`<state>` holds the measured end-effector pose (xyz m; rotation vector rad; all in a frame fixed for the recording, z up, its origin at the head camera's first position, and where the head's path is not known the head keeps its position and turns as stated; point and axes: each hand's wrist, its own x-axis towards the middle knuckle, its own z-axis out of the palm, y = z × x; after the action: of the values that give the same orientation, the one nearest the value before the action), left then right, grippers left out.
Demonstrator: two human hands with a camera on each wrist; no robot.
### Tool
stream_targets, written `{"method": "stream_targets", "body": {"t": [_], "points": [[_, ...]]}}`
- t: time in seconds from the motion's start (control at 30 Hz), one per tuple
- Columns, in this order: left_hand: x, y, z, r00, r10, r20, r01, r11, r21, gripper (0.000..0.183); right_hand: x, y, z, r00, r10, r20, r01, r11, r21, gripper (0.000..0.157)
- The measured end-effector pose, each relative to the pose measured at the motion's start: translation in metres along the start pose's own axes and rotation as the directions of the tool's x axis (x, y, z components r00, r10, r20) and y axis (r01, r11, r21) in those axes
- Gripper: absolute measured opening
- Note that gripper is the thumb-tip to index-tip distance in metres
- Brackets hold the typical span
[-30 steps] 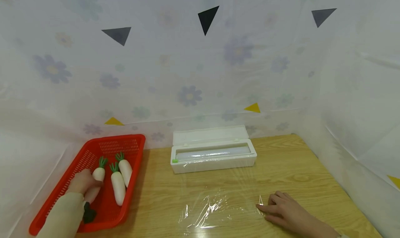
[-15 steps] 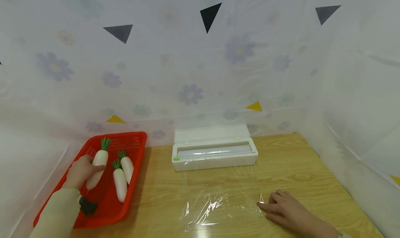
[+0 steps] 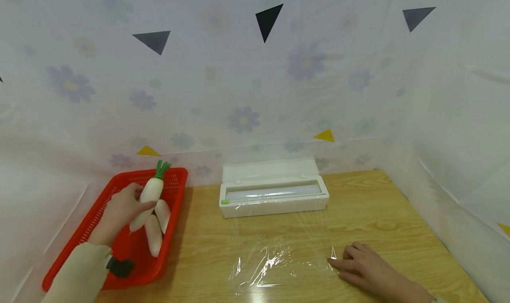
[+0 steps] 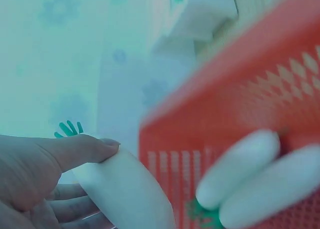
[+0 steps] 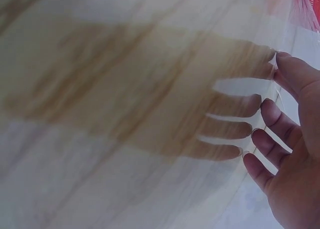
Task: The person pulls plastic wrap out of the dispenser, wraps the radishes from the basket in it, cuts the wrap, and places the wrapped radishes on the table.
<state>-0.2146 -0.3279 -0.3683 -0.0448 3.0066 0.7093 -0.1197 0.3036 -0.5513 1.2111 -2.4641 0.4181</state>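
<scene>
My left hand (image 3: 119, 210) grips a white radish (image 3: 152, 190) with a green leafy top, held tilted over the red basket (image 3: 181, 183). In the left wrist view the thumb lies across the radish (image 4: 127, 191), with other fingers behind it. Two more white radishes (image 3: 153, 236) lie side by side in the basket, their tops partly hidden by the held one in the head view. On the table my right hand (image 3: 368, 267) rests its fingertips at the right edge of a sheet of clear cling film (image 3: 271, 261). The right wrist view shows its fingers slightly bent, spread and touching down.
A white cling film box (image 3: 275, 208) stands at the back middle, lid raised, with a film roll (image 3: 275, 192) inside and the sheet running out toward the front. A floral curtain (image 3: 207, 95) closes off the back and sides of the wooden table (image 3: 382, 205).
My left hand has lifted the radish from the basket's left part and carried it up and to the right, over the other two radishes. The right hand has stayed in place.
</scene>
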Motion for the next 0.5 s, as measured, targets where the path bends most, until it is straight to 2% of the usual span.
{"method": "stream_targets", "body": {"t": [0.2,0.5], "points": [[-0.010,0.039,0.005,0.998,0.056,-0.008,-0.056,0.998,0.003,0.060,0.000,-0.001,0.000,1.000,0.004,-0.003,-0.004,1.000,0.000,0.039],[-0.029,0.087,0.028,0.989,0.150,-0.005,-0.150,0.988,-0.027,0.058,-0.001,-0.003,-0.001,1.000,0.013,-0.003,-0.013,1.000,0.000,0.039]]}}
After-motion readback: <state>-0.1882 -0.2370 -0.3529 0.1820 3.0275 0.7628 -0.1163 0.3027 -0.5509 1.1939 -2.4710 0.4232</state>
